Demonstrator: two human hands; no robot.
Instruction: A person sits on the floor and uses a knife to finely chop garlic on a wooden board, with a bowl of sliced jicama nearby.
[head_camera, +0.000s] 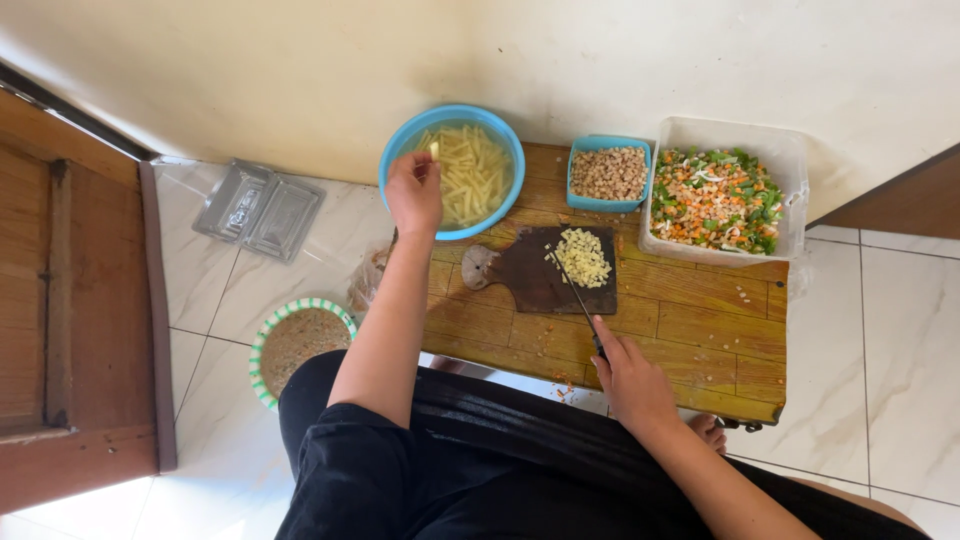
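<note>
1. Fingers of the right hand (632, 378) are wrapped around the handle of a knife (575, 293), whose blade lies flat, tip toward the pile of diced potato (582, 256). That edge points at the cubes; a careless sweep could push them off the board.
2. Dark cutting board (545, 272) sits on the low wooden table (700, 330), near its front edge. A few scraps already lie at that edge by the lap, so more could spill onto the floor.
3. Left hand (414, 190) reaches over the rim of the blue bowl (452, 170), fingertips pinching a pale potato stick (434, 150). Wet sticks could slip, and an arm leaning on the rim could tip the bowl, which juts past the table's corner.
4. Small blue tub of beans (609, 173) and the clear tub of mixed chopped vegetables (716, 198) stand close together at the back; a nudge could jostle both.
</note>
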